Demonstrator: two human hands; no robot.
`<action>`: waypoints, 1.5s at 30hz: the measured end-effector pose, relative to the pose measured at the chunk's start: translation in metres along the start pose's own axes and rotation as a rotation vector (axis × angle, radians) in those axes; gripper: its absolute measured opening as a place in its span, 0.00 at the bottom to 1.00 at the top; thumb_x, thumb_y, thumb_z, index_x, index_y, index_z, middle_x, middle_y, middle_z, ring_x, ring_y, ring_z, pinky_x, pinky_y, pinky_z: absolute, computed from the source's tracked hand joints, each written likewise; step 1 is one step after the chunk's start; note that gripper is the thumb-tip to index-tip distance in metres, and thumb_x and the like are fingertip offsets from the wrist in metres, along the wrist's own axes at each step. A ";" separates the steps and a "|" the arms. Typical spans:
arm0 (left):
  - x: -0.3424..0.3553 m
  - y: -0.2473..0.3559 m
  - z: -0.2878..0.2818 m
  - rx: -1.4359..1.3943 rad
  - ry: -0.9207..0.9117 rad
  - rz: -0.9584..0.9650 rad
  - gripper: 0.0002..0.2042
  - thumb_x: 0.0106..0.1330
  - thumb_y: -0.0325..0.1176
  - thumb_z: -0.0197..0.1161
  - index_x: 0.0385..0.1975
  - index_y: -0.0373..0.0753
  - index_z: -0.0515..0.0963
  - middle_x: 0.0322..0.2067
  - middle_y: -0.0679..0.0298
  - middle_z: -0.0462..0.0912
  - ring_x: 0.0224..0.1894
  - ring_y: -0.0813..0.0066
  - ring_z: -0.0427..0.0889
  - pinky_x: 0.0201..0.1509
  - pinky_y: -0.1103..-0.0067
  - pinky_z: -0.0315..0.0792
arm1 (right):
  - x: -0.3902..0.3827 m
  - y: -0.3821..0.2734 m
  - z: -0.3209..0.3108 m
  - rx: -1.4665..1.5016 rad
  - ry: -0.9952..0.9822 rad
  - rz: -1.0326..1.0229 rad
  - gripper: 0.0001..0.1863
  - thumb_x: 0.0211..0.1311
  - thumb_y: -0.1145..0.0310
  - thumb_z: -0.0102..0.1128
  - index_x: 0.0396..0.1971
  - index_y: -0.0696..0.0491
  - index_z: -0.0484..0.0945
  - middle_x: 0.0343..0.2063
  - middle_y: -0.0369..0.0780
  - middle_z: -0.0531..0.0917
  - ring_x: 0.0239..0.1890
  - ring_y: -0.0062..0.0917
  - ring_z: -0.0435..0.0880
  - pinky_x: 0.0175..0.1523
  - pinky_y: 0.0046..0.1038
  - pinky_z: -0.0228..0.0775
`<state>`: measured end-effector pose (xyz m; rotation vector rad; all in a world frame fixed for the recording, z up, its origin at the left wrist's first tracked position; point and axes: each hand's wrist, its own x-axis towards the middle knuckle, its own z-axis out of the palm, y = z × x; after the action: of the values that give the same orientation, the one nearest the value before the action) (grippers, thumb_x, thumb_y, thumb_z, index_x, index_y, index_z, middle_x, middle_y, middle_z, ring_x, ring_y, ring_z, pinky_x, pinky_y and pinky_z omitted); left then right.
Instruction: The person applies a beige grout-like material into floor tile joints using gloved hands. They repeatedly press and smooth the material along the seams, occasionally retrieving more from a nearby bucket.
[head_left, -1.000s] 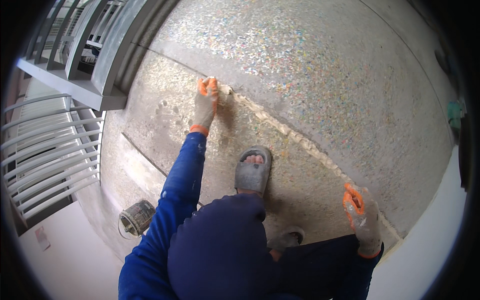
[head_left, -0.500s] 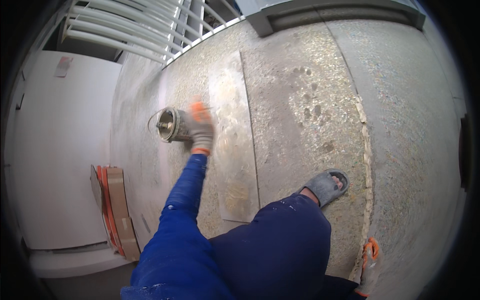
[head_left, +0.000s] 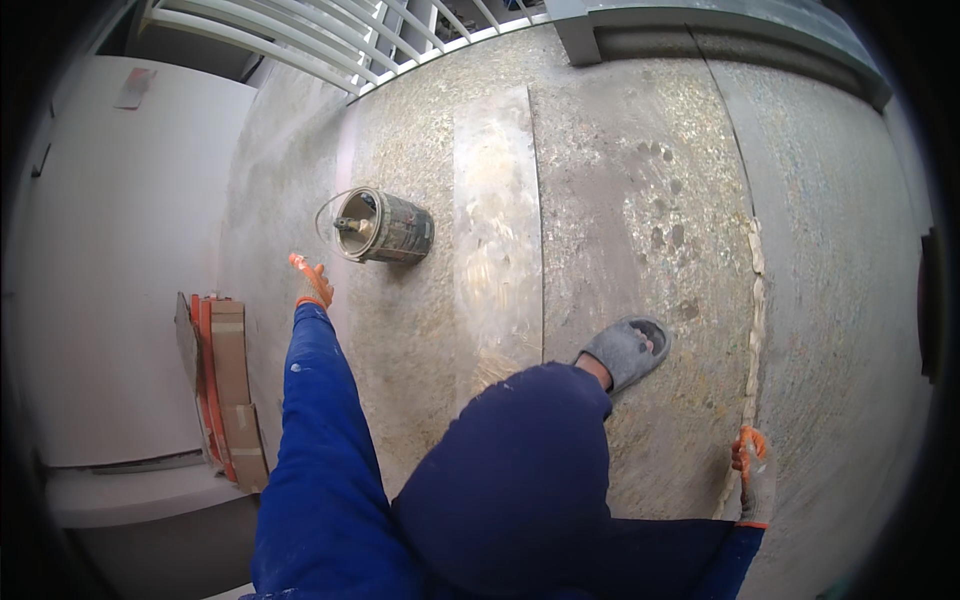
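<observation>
My left hand (head_left: pixel 312 276), in a grey and orange glove, is raised below and left of a dirty bucket (head_left: pixel 400 228), apart from it, with fingers loosely extended and nothing visible in them. The bucket has a wire handle and a tool inside its mouth. My right hand (head_left: pixel 750 470), gloved the same way, is low at the right beside a long beige bead of soft material (head_left: pixel 756 320) along a floor seam (head_left: pixel 737 160). Its fingers are curled; what they hold, if anything, is hidden. A pale board (head_left: pixel 497 200) lies right of the bucket.
White railings (head_left: pixel 380 40) and a grey ledge (head_left: pixel 700 22) border the speckled floor at the top. A white panel (head_left: pixel 125 260) stands at the left, with cardboard pieces and orange strips (head_left: pixel 225 380) near its lower edge. My sandalled foot (head_left: pixel 625 355) rests left of the seam.
The view has swung left toward the bucket. My left hand has left the seam, passed by the bucket and moved left and down from it. My right hand remains low near the seam.
</observation>
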<state>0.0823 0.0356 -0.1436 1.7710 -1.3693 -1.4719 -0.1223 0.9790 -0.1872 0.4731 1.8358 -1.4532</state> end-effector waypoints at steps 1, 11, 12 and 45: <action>0.007 0.002 0.004 0.026 -0.030 -0.004 0.63 0.62 0.88 0.32 0.85 0.39 0.42 0.85 0.53 0.40 0.86 0.49 0.36 0.86 0.58 0.33 | 0.006 0.001 -0.001 -0.051 0.065 0.040 0.21 0.80 0.57 0.62 0.62 0.55 0.80 0.39 0.33 0.83 0.36 0.17 0.79 0.43 0.23 0.74; 0.069 0.055 0.051 0.658 0.044 0.561 0.38 0.76 0.66 0.56 0.75 0.45 0.69 0.36 0.65 0.83 0.38 0.76 0.80 0.46 0.80 0.73 | 0.014 -0.015 0.034 -0.204 -0.028 0.097 0.20 0.80 0.60 0.63 0.61 0.59 0.81 0.34 0.31 0.80 0.33 0.12 0.74 0.40 0.20 0.69; 0.066 0.065 0.055 0.683 -0.017 0.666 0.33 0.76 0.63 0.60 0.70 0.45 0.74 0.31 0.70 0.75 0.31 0.81 0.74 0.38 0.82 0.70 | 0.014 -0.021 0.039 -0.179 -0.008 0.093 0.22 0.80 0.60 0.63 0.62 0.60 0.80 0.35 0.31 0.81 0.33 0.12 0.75 0.40 0.19 0.69; -0.312 0.069 0.415 0.228 -1.056 0.375 0.40 0.76 0.70 0.50 0.68 0.36 0.73 0.28 0.68 0.84 0.33 0.71 0.83 0.49 0.70 0.75 | -0.083 -0.066 0.039 -0.150 0.187 0.186 0.25 0.77 0.62 0.65 0.64 0.64 0.79 0.30 0.30 0.80 0.25 0.11 0.72 0.30 0.18 0.63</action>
<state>-0.3043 0.3823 -0.0772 0.6748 -2.2574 -2.1687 -0.0996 0.9360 -0.0851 0.7037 1.9716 -1.1705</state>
